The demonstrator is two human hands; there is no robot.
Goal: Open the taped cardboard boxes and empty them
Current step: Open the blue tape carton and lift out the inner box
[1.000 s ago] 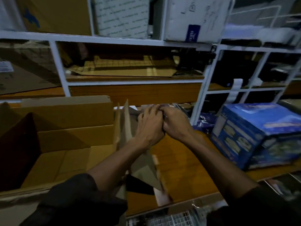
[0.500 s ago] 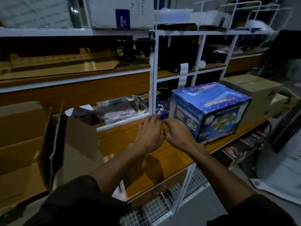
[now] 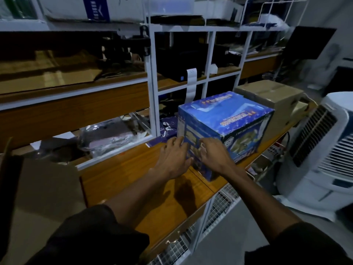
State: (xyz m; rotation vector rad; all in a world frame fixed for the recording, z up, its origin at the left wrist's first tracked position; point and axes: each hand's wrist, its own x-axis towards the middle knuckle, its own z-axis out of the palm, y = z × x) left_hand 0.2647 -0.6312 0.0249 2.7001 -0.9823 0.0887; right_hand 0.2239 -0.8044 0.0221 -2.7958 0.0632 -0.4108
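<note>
A blue printed cardboard box stands closed on the wooden shelf board, right of centre. My left hand reaches to its near left corner, fingers spread and touching the box's front face. My right hand lies against the same front face, fingers slightly apart, holding nothing. Behind the blue box sits a plain brown cardboard box, closed. An opened brown cardboard box fills the lower left, only partly seen.
White metal shelving uprights rise behind the board. Plastic-wrapped items lie on the shelf at left. A white air cooler stands on the floor at right. Wire mesh hangs under the board.
The view has swung right, away from the opened brown box. My two hands came apart and moved over to the blue box, now touching its front face.
</note>
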